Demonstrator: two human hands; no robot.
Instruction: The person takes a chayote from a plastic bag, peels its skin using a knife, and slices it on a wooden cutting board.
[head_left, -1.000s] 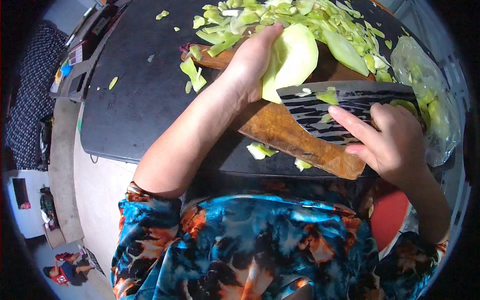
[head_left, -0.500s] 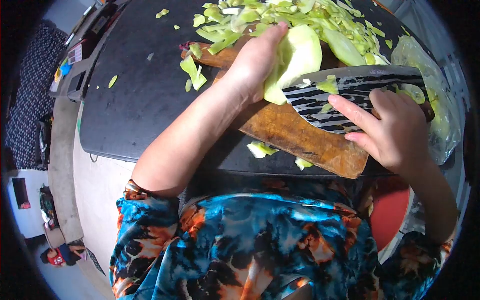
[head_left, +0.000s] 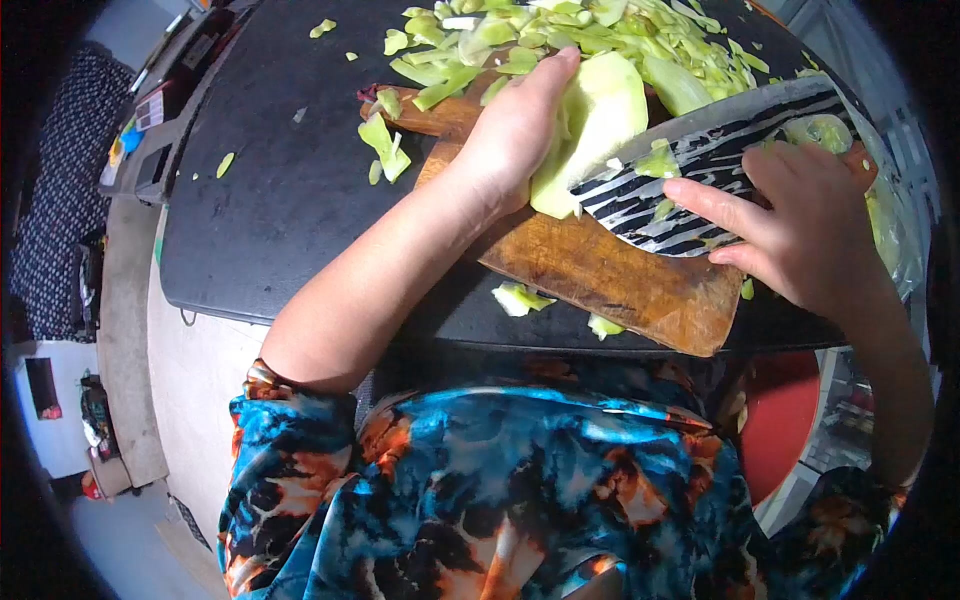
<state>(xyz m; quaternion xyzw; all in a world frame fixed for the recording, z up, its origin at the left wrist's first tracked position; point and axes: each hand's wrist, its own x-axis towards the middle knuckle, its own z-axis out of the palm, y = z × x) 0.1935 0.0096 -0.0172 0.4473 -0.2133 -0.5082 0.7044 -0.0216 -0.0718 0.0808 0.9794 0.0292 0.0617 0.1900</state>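
My left hand [head_left: 510, 135] is wrapped round a large pale green piece of fruit or vegetable [head_left: 605, 105] with a smooth cut face, held tilted over the wooden cutting board [head_left: 610, 270]. My right hand [head_left: 805, 220] grips a broad knife [head_left: 705, 165], its index finger stretched along the black-and-silver streaked blade. The handle is mostly hidden by the hand. The blade's tip lies against or just beside the lower right side of the green piece; I cannot tell whether it touches. Bits of green flesh stick to the blade.
A heap of green slices [head_left: 560, 30] covers the far side of the black table [head_left: 290, 200]. Scraps [head_left: 520, 298] lie near the front edge. A clear plastic bag [head_left: 885, 240] sits at the right, behind my right hand. Something red [head_left: 780, 420] stands below the table edge.
The knife has swung so its handle end points farther away, and my right hand has shifted slightly right. My left hand and the green piece have barely moved.
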